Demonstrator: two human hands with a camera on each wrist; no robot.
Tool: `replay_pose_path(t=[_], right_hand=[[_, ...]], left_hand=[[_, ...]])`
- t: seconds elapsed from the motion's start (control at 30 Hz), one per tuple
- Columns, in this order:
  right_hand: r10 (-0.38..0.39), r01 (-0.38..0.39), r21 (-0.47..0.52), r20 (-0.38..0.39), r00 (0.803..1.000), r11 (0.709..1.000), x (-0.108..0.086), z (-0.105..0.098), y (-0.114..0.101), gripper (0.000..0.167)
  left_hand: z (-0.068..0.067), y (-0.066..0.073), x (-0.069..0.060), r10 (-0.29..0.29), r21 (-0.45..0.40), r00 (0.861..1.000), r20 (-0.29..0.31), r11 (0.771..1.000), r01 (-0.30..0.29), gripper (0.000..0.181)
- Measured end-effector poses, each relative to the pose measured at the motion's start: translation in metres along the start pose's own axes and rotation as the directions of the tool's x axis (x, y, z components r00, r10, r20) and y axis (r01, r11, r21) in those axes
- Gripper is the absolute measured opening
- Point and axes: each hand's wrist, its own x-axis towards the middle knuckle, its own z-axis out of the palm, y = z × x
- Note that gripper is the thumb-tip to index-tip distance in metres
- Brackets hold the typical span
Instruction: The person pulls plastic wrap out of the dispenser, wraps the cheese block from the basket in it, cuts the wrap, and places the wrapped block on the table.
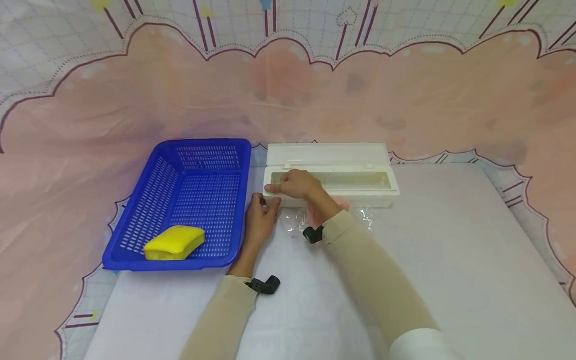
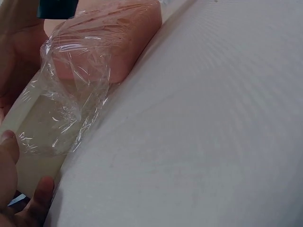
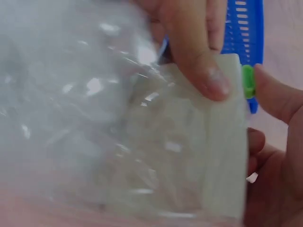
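The grip of the left hand (image 1: 260, 220) holds the left end of the white box (image 1: 373, 201), thumb on its front face. The right hand (image 1: 301, 185) sets its thumb against a small green piece (image 3: 248, 82); whether its fingers pinch it, I cannot tell. Clear film (image 2: 71, 97) runs from the box's front over a pink block (image 2: 137, 45) on the table (image 1: 450, 260). Work looks partway: block covered on top, film seemingly not yet parted, loose folds left. Beyond, a blue basket (image 1: 211, 195) holds a yellow block (image 1: 175, 242).
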Motion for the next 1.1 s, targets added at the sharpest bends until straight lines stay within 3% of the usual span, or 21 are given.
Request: replay_pose_path(t=[0.23, 0.43, 0.57, 0.87, 1.1], right_hand=[[0.168, -0.158, -0.097, 0.107, 0.980, 0.983, 0.000, -0.012, -0.007, 0.080], [0.228, -0.219, -0.096, 0.096, 0.969, 0.971, -0.002, -0.018, -0.002, 0.085], [0.212, -0.203, -0.097, 0.085, 0.974, 0.974, -0.005, -0.023, 0.009, 0.083], [0.215, -0.200, -0.125, 0.123, 0.969, 0.972, -0.015, -0.037, 0.029, 0.077], [0.122, -0.101, -0.151, 0.137, 0.983, 0.983, -0.020, -0.045, 0.046, 0.070]], left_hand=[[0.001, -0.001, 0.002, -0.002, 0.011, 1.000, 0.012, 1.000, 0.002, 0.038], [0.001, 0.002, 0.001, 0.011, 0.010, 1.000, -0.001, 1.000, -0.011, 0.037], [0.002, 0.001, 0.001, 0.028, 0.016, 0.999, -0.022, 0.999, -0.028, 0.036], [0.001, 0.002, 0.002, -0.023, 0.008, 1.000, -0.001, 1.000, 0.023, 0.038], [0.001, 0.003, 0.001, -0.039, 0.004, 0.999, 0.008, 0.999, 0.039, 0.041]])
